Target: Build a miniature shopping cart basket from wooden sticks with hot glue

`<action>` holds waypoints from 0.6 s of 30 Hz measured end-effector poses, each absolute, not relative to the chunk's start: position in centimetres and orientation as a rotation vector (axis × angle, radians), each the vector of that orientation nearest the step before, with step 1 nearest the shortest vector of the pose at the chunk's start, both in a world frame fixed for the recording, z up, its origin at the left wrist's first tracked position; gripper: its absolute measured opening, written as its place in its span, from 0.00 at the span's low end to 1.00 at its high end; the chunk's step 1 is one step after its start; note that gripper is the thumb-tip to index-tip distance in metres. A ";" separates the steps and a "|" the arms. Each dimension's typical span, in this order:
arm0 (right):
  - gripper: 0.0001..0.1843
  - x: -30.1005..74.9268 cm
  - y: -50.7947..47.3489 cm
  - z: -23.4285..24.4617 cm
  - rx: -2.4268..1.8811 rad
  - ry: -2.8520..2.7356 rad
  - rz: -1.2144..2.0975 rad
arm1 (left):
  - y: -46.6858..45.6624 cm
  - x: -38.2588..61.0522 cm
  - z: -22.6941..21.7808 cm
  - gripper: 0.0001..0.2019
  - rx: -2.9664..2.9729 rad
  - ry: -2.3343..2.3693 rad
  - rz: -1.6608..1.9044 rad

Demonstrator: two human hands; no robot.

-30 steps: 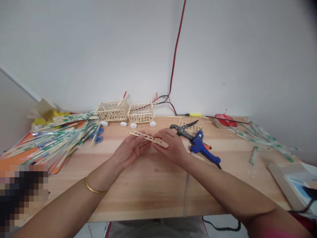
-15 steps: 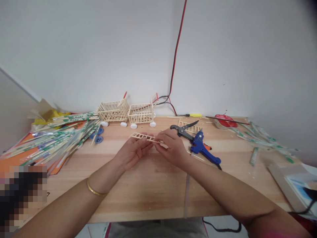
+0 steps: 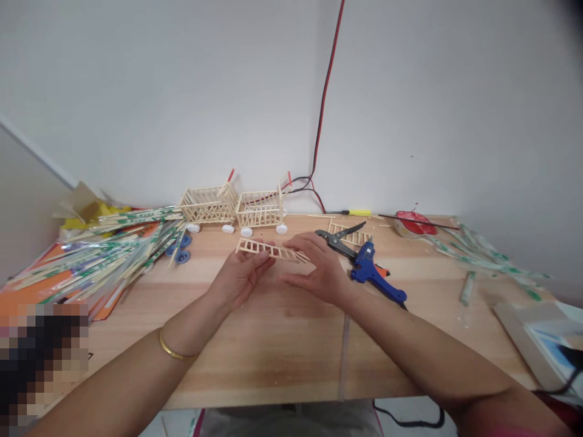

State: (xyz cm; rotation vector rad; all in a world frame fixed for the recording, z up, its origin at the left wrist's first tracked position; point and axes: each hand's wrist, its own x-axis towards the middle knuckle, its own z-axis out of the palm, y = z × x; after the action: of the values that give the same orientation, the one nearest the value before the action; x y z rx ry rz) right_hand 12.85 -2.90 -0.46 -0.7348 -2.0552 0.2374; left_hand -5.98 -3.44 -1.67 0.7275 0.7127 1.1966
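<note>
My left hand (image 3: pixel 243 273) pinches a small ladder-like frame of thin wooden sticks (image 3: pixel 273 249) between thumb and fingers, holding it above the table. At the frame's right end is my right hand (image 3: pixel 321 267), thumb and fingers apart. Its fingertips are close to the sticks; whether they touch I cannot tell. Just right of that hand lie dark-handled cutters (image 3: pixel 339 241) and a blue glue gun (image 3: pixel 371 267). Another ladder-like stick frame (image 3: pixel 359 233) lies partly under the cutters.
Two miniature stick carts with white wheels, a left one (image 3: pixel 207 205) and a right one (image 3: pixel 260 209), stand by the wall. Bundled sticks in plastic (image 3: pixel 122 255) and blue wheels (image 3: pixel 182 257) are at left. Right are a red-paint bowl (image 3: pixel 414 224), wrappers (image 3: pixel 496 261) and a box (image 3: pixel 523 346).
My right hand's fingers have spread apart, loosening from the frame's right end. More of the stick frame shows now, still in my left hand and slightly turned.
</note>
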 end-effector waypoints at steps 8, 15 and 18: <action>0.09 13.8 -2.5 0.1 -0.819 -1.771 0.569 | -3.0 -6.5 -1.7 0.17 0.733 0.704 1.307; 0.04 14.5 -1.4 0.3 -0.889 -1.617 0.690 | -2.6 -7.2 -1.9 0.19 0.772 0.702 1.337; 0.08 14.7 -1.2 0.4 -0.940 -1.552 0.721 | -2.5 -7.3 -1.5 0.23 0.841 0.760 1.365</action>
State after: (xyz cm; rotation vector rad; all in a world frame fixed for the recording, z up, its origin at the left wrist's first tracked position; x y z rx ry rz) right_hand 14.71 -1.20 0.36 -0.9404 -1.5523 0.7206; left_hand -7.34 -2.54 -1.55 0.8411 0.7596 1.3653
